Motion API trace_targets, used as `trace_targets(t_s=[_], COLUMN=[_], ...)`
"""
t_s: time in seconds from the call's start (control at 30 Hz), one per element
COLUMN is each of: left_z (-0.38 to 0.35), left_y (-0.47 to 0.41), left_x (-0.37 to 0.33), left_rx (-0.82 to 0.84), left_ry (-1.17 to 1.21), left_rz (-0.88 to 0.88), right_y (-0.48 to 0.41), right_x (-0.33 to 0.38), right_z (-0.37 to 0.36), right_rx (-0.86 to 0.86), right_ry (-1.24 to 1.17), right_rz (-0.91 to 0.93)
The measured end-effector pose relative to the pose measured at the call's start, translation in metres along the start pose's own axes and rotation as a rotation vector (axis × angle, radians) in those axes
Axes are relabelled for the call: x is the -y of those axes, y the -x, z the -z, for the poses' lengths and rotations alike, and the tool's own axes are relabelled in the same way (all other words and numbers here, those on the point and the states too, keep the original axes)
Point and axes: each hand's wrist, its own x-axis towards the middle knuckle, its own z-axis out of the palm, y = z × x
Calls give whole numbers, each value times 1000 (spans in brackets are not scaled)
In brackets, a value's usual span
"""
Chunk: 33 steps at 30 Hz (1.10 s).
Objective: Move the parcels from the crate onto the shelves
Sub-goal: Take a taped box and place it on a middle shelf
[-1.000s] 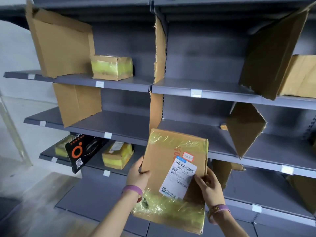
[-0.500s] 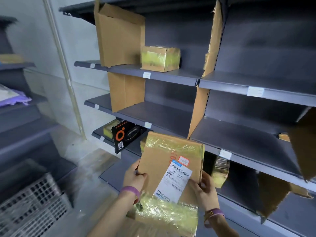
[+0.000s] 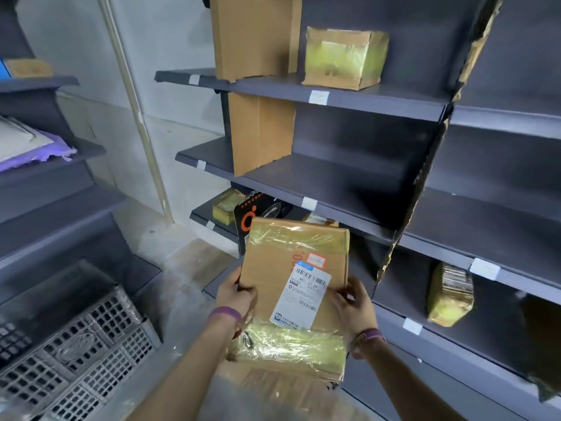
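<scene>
A parcel storeroom or pick-up depot is indicated. Grey metal shelves (image 3: 349, 177) are fitted with white tags (image 3: 318, 97) on their front edges and are split into bays by cardboard dividers (image 3: 261, 132). Taped cardboard parcels (image 3: 346, 57) are kept on them, a barcoded shipping label (image 3: 305, 296) is borne by a flat parcel (image 3: 273, 268), and a grey plastic crate (image 3: 91, 344) is set on the floor.

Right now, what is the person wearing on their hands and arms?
No gloves, and no sleeves in view: both forearms are bare. The left hand has a purple band round its wrist. The right hand has a purple wristband too, with a small gold-coloured piece on it.
</scene>
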Motion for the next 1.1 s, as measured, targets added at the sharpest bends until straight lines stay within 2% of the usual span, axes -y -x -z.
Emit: trace_targets(t_s=[0.13, 0.33, 0.57, 0.73, 1.0, 1.1], left_z=[33, 58, 48, 36, 36, 45], left_y=[-58, -115, -146, -158, -181, -190], left_x=[7, -2, -8, -7, -12, -29], left_rx=[114, 227, 328, 389, 331, 256], left_ry=[11, -49, -121, -121, -84, 44], left_rz=[52, -29, -64, -50, -50, -154], right_y=[-11, -16, -24, -33, -50, -55], right_x=[-7, -5, -5, -7, 5, 34], right_z=[-58, -106, -115, -112, -122, -128], right_rx=[-116, -229, -361, -366, -348, -419], right_ry=[7, 68, 8, 78, 81, 91], right_rz=[-30, -55, -110, -141, -57, 70])
